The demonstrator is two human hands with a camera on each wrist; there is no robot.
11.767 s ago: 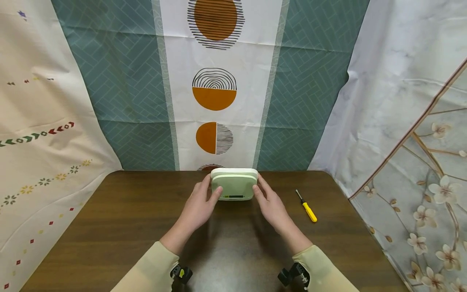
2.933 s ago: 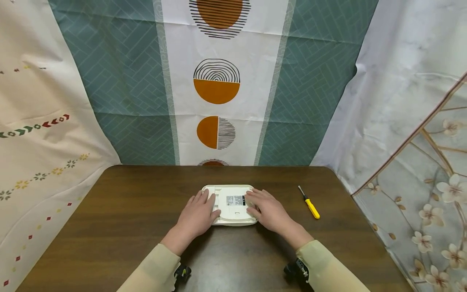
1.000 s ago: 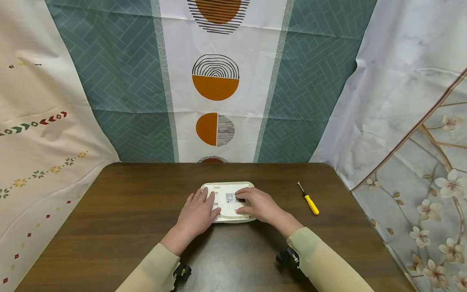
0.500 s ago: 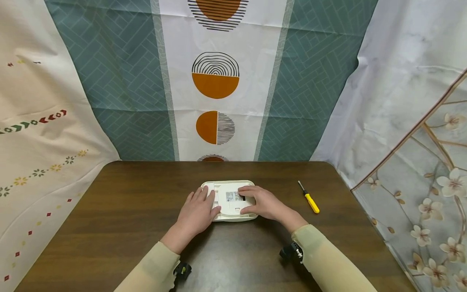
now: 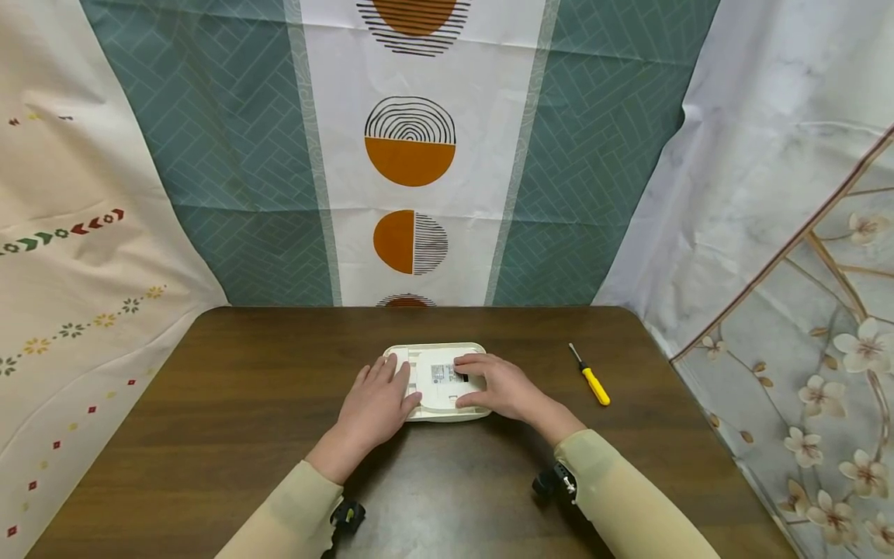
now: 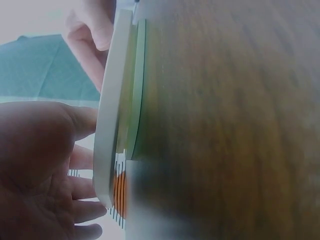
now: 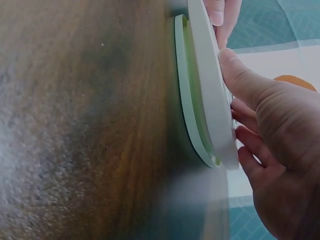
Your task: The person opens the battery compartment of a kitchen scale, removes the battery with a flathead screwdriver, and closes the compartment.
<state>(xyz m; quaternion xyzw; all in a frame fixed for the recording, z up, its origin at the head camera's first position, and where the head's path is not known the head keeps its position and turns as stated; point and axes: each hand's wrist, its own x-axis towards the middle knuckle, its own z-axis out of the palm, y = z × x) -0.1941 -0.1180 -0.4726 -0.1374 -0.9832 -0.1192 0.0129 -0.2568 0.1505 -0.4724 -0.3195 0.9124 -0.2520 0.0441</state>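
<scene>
Now, a white device [image 5: 433, 390] is lying toward twelve o'clock on the table [image 5: 244, 388].
Extended left hand [image 5: 373, 401] is resting at its nine, spread right hand [image 5: 506, 388] touching three; keeping pressure level is probably preventing rocking.

White-green device [image 5: 427, 394] | turned label-side up | right grip [image 5: 508, 387] | shifted inward

Two hands [image 5: 372, 405] [image 5: 508, 388], two sleeves [image 5: 282, 508] [image 5: 621, 489], two wrist cameras [image 5: 348, 515] [image 5: 552, 484], one white device [image 5: 434, 394], one screwdriver [image 5: 594, 383], one table [image 5: 447, 473]
</scene>
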